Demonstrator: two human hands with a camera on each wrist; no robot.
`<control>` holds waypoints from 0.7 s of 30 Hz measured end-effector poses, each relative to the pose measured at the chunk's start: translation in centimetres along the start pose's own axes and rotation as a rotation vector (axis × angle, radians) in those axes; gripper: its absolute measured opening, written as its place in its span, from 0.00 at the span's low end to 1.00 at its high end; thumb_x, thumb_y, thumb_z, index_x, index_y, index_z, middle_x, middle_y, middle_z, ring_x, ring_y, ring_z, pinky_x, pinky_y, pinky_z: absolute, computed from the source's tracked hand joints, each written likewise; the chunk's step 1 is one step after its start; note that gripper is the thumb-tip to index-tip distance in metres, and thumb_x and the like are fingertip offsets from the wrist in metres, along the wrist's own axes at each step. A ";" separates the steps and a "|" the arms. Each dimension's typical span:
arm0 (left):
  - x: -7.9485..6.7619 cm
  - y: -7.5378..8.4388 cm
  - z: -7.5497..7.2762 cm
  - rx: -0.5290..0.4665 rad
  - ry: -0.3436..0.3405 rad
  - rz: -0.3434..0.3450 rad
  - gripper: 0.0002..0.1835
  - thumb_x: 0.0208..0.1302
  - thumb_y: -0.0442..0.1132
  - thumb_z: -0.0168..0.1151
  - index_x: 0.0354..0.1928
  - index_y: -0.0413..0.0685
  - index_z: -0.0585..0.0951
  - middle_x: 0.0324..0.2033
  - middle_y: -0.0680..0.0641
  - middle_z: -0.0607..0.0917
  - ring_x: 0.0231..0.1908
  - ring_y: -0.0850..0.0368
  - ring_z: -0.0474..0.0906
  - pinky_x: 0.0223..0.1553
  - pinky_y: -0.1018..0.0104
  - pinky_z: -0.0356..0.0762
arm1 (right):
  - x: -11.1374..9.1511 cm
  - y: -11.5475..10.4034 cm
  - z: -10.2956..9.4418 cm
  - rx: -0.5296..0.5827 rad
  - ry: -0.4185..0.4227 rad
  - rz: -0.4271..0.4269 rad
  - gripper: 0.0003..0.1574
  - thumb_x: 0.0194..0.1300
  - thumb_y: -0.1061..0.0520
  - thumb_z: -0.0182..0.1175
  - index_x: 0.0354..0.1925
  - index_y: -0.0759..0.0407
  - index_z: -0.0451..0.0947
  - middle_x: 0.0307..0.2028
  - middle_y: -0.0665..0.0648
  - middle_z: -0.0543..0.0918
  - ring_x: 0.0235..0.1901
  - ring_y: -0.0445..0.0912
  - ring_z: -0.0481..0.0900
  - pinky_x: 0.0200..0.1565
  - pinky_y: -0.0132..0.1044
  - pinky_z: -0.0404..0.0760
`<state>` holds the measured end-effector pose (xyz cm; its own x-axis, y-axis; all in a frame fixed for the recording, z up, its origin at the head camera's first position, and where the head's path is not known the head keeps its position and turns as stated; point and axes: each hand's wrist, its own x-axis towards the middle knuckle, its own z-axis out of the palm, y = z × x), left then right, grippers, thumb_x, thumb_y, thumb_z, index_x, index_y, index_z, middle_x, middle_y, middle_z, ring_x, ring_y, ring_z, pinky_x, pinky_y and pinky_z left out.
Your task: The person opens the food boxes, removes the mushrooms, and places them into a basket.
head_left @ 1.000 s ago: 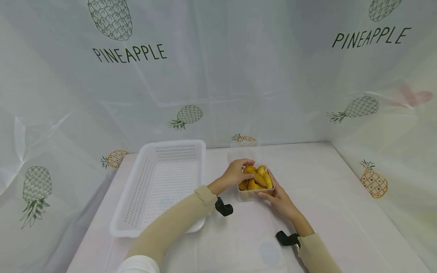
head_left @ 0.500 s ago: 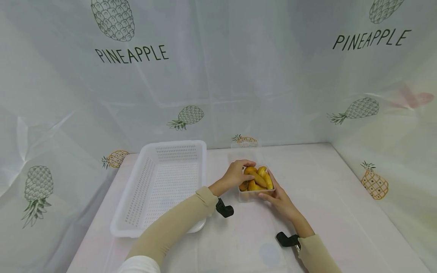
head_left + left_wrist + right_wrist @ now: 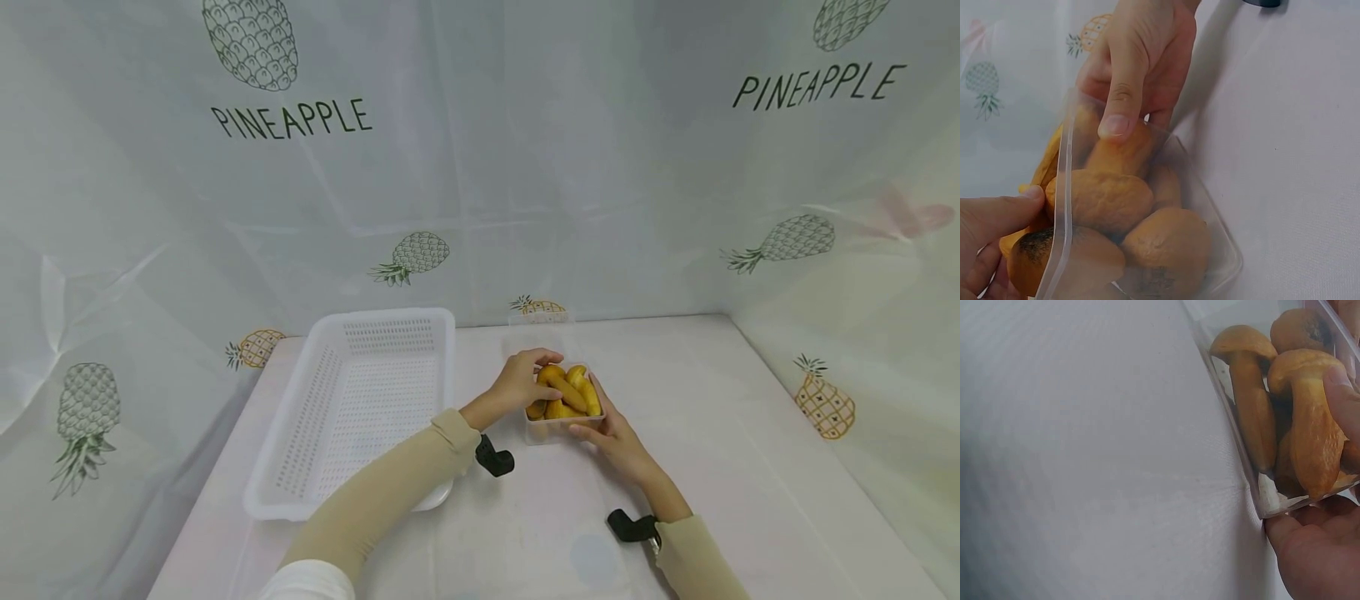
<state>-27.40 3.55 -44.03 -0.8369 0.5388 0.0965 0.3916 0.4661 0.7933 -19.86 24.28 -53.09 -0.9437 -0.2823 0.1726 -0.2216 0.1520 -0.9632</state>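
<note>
Yellow-brown mushrooms fill a clear plastic box on the table. My left hand reaches over the box's left side, thumb and fingers curled round a mushroom at the top of the pile. In the left wrist view that thumb lies against the mushrooms at the rim. My right hand grips the box at its right front corner, the thumb on the front wall and fingers along the side. Stems and caps show through the wall in the right wrist view. Part of the left fingers is hidden.
A white perforated basket stands left of the box, under my left forearm. The box's clear lid stands raised behind it. A pineapple-printed sheet hangs behind the table. Black wrist mounts jut from both wrists.
My left fingers shift slightly at the upper left of the mushrooms. The right hand stays on the box, and the view moves a little.
</note>
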 end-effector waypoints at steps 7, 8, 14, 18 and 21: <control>0.2 0.1 -0.1 0.022 0.005 0.017 0.26 0.56 0.33 0.76 0.57 0.41 0.80 0.55 0.46 0.83 0.55 0.54 0.77 0.59 0.66 0.74 | 0.0 0.0 -0.1 0.000 0.004 0.009 0.59 0.70 0.61 0.62 0.80 0.47 0.33 0.78 0.62 0.42 0.66 0.52 0.65 0.54 0.30 0.78; 0.2 0.1 -0.1 0.026 0.005 0.022 0.26 0.56 0.33 0.76 0.57 0.41 0.80 0.55 0.46 0.83 0.55 0.54 0.77 0.58 0.66 0.74 | 0.0 0.0 -0.2 -0.003 0.004 0.011 0.59 0.70 0.61 0.62 0.80 0.46 0.33 0.78 0.62 0.42 0.65 0.50 0.67 0.53 0.31 0.79; 0.2 0.0 0.0 0.017 -0.016 0.047 0.26 0.57 0.32 0.75 0.58 0.37 0.79 0.55 0.43 0.83 0.57 0.53 0.77 0.58 0.67 0.75 | 0.0 0.1 -0.2 0.002 0.003 0.009 0.59 0.71 0.61 0.62 0.80 0.44 0.33 0.78 0.61 0.40 0.67 0.57 0.63 0.54 0.31 0.78; 0.2 -0.2 0.0 0.015 -0.021 0.040 0.27 0.57 0.33 0.75 0.58 0.37 0.79 0.55 0.43 0.82 0.57 0.53 0.77 0.57 0.67 0.76 | 0.0 0.2 -0.1 0.018 -0.004 0.004 0.59 0.70 0.61 0.62 0.80 0.46 0.32 0.78 0.62 0.38 0.70 0.63 0.55 0.55 0.28 0.75; 0.1 -0.2 0.0 0.030 -0.020 0.034 0.27 0.56 0.34 0.76 0.58 0.38 0.80 0.55 0.45 0.82 0.57 0.53 0.77 0.57 0.69 0.76 | 0.0 0.3 -0.1 0.025 -0.005 0.001 0.59 0.70 0.61 0.62 0.80 0.47 0.32 0.78 0.62 0.37 0.72 0.63 0.51 0.57 0.26 0.73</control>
<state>-27.57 3.51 -44.17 -0.8154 0.5683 0.1105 0.4309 0.4683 0.7714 -19.93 24.43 -53.33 -0.9427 -0.2867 0.1704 -0.2142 0.1289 -0.9682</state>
